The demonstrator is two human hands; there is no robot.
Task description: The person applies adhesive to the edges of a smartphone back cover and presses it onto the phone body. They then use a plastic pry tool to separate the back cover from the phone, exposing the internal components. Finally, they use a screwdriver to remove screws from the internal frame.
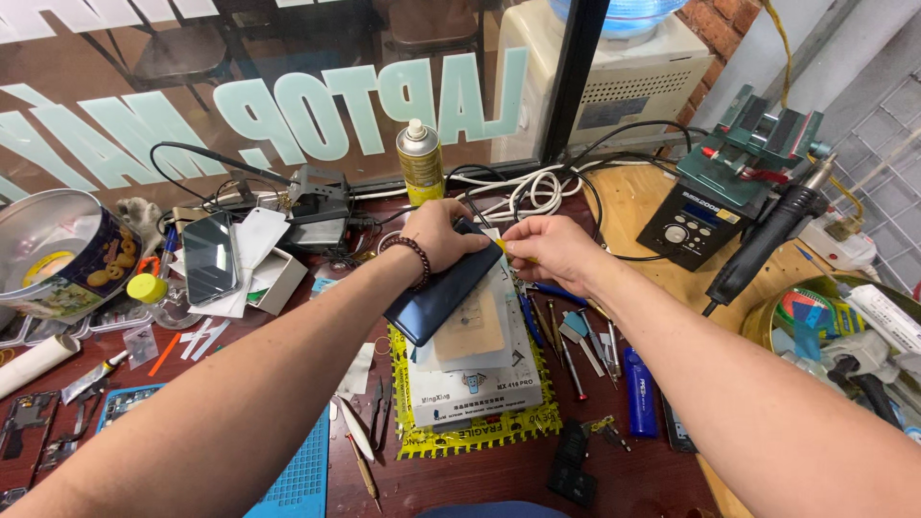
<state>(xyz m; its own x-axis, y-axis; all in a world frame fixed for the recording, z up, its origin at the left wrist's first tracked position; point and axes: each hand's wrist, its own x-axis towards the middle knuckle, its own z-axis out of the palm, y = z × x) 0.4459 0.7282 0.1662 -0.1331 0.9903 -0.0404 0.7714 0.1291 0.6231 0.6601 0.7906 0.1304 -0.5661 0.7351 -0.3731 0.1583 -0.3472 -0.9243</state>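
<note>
Left hand gripping dark glossy phone, tilted | right hand pinching small yellow tool at its top edge

At the centre lies a white flat box with a dark label strip, on yellow tape-patterned sheeting. At nine o'clock a round tin shows a biscuit picture, a dark-screened phone just beside it. At twelve, pale mint window lettering and a yellow spray can; at two, a black station with a blue display.
</note>
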